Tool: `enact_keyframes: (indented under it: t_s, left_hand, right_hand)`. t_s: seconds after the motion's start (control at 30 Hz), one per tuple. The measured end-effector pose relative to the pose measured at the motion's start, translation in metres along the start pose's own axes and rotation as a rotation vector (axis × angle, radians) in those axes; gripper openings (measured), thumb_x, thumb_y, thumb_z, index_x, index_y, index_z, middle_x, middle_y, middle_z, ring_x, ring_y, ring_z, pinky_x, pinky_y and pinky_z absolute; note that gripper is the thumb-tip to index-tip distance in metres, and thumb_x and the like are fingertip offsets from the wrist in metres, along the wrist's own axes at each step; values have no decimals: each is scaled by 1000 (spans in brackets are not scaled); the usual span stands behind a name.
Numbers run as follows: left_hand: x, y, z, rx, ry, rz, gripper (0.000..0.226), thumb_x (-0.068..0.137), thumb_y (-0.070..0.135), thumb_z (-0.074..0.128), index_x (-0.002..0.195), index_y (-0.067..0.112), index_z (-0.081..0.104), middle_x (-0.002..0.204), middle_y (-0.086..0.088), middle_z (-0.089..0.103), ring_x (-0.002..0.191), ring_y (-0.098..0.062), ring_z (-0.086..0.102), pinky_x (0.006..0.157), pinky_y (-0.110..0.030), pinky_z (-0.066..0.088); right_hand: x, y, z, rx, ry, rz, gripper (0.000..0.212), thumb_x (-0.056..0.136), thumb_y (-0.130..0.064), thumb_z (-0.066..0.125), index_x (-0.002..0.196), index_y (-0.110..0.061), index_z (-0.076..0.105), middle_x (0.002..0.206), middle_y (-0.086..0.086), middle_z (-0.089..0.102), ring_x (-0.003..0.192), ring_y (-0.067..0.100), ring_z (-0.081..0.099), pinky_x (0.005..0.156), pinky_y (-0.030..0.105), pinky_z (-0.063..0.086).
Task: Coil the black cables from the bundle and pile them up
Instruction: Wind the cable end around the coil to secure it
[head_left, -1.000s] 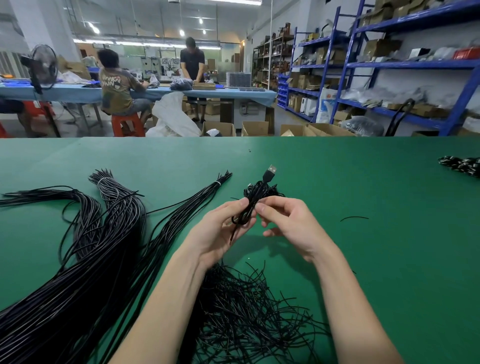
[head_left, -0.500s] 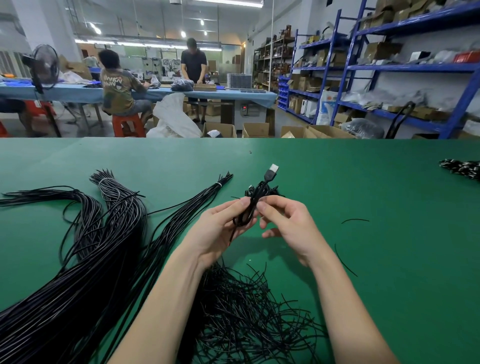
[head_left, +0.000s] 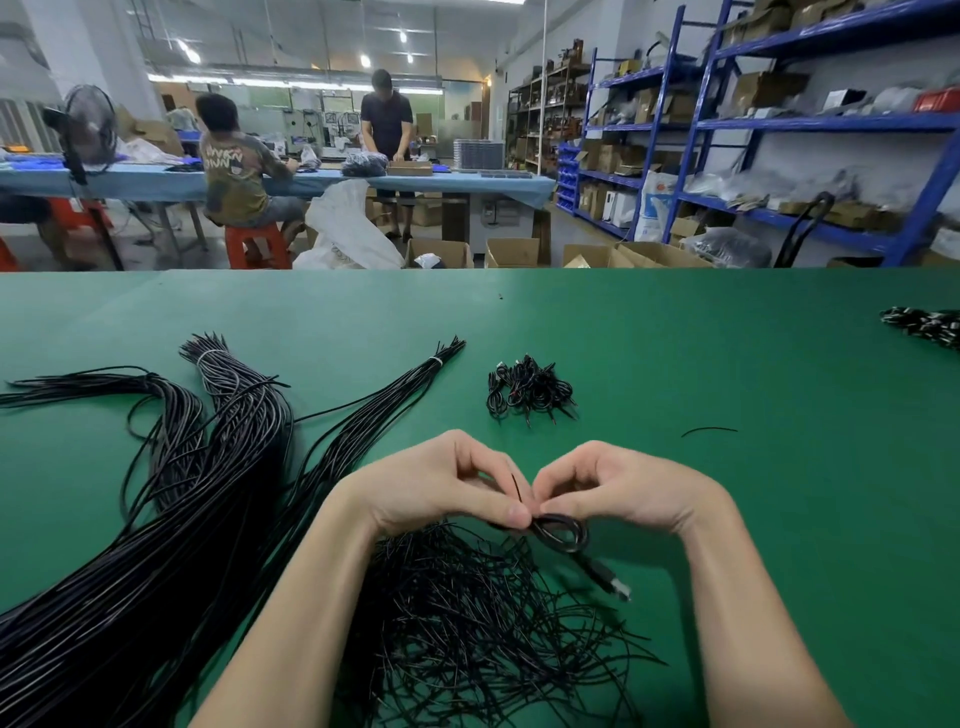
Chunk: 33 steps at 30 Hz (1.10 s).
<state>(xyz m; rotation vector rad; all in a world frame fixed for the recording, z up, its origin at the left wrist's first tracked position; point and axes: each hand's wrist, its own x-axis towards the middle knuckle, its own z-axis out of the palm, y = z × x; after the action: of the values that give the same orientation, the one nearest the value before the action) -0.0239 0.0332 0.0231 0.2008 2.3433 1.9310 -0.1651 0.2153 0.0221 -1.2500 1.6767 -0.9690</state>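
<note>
My left hand (head_left: 441, 483) and my right hand (head_left: 618, 483) meet over the green table (head_left: 675, 353), fingertips together. Between them they pinch a coiled black cable (head_left: 563, 532), whose loop hangs below my right thumb. Its USB plug (head_left: 618, 587) dangles toward me, blurred. A thin black tie (head_left: 516, 486) sticks up between the fingertips. A small pile of coiled cables (head_left: 530, 392) lies on the table beyond my hands. Long bundles of straight black cables (head_left: 171, 519) spread over the left side.
A heap of thin black ties (head_left: 478, 623) lies between my forearms. One loose tie (head_left: 709, 430) lies to the right. More cable pieces (head_left: 924, 325) sit at the far right edge. Beyond the table are two people, boxes and blue shelves (head_left: 779, 124).
My hands have come down and toward me with the coiled cable, and its plug now hangs downward instead of pointing up. The pile of coiled cables behind is now uncovered.
</note>
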Motion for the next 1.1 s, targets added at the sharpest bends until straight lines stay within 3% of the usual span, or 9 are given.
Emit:
enact_keyframes:
  t_s: [0.13,0.23,0.37,0.47,0.53,0.6,0.73,0.9,1.1]
  left_hand:
    - [7,10,0,432,54,-144,9,72,28,88,79,25,81,88,4,77,82,-22,68,81,-32,53]
    - [16,16,6,637,344,-176,13,65,26,92,67,31,80,63,14,72,53,1,57,55,-12,43]
    - [21,17,7,634,754,-109,17,64,16,88,58,22,73,56,9,68,48,4,54,51,-4,38]
    - [23,13,8,517,921,-78,22,66,15,87,66,15,65,65,2,71,55,-5,60,56,-6,42]
    - [24,11,8,450,936,-78,24,66,17,89,69,15,65,68,1,73,59,-9,64,56,-6,42]
    - [23,10,5,366,900,-103,25,66,21,92,69,16,68,69,0,73,56,-9,60,57,-12,44]
    - [17,9,-1,-5,765,-111,21,69,7,89,66,11,69,79,-18,75,67,-18,63,71,-28,54]
    - [18,7,-4,-218,729,-116,20,71,-1,85,66,13,72,94,-22,75,84,-26,69,93,-40,54]
    - [18,6,-9,-372,607,-126,3,84,4,75,85,7,76,89,-11,77,78,-16,72,70,-21,57]
  right_hand:
    - [2,-18,-4,-443,74,170,6,92,-30,74,88,-30,78,69,-16,65,62,4,50,62,21,41]
    - [16,-35,7,-694,324,220,17,90,-31,71,74,-35,71,74,-15,67,68,5,58,66,24,46]
    - [38,-40,28,-786,764,155,9,90,-33,65,87,-33,73,96,-6,73,91,23,67,82,33,54]
    - [45,-36,30,-702,866,49,7,89,-31,68,87,-29,75,83,-9,71,85,20,66,79,33,55]
    - [45,-31,27,-558,876,-8,11,87,-27,72,77,-29,73,66,-11,67,69,11,63,70,29,54]
    - [42,-26,23,-379,864,-49,14,86,-23,76,73,-26,75,63,-9,70,60,8,64,65,28,56]
    - [35,-22,20,-255,832,-156,12,86,-19,78,75,-25,77,73,-11,76,74,15,74,79,41,61]
    - [32,-22,21,-215,826,-243,10,85,-14,81,79,-21,78,78,-10,76,77,9,73,78,35,61]
    - [28,-20,18,-288,828,-285,12,83,-16,83,79,-27,79,77,-14,76,75,5,72,76,25,58]
